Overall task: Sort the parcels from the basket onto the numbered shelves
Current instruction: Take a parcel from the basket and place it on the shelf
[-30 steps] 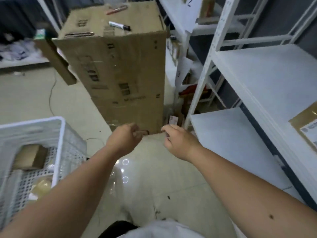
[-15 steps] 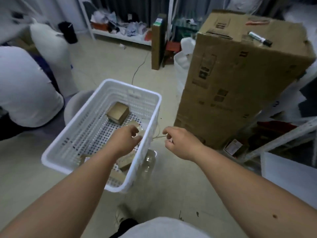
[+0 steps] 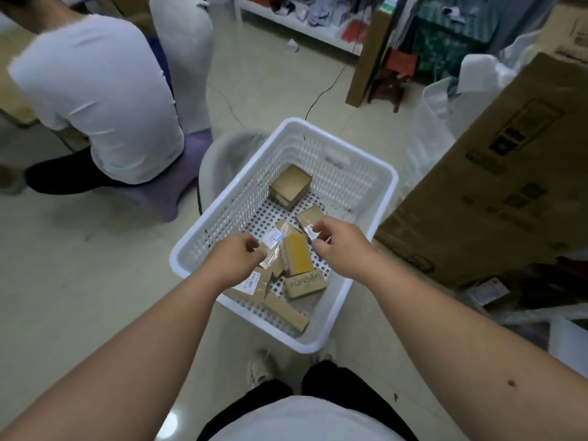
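Where hands (image 3: 286,249) hover, basket (image 3: 385,186), parcel (image 3: 304,284) reading "runben"

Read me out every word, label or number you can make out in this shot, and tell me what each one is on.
"runbën", roughly as it reads: printed on the side of a brown parcel in the white basket.
White shipping labels on the parcel by the left hand and the one near the right hand: too small and blurred to read.
Dark print on the large cardboard box: blurred, unreadable.
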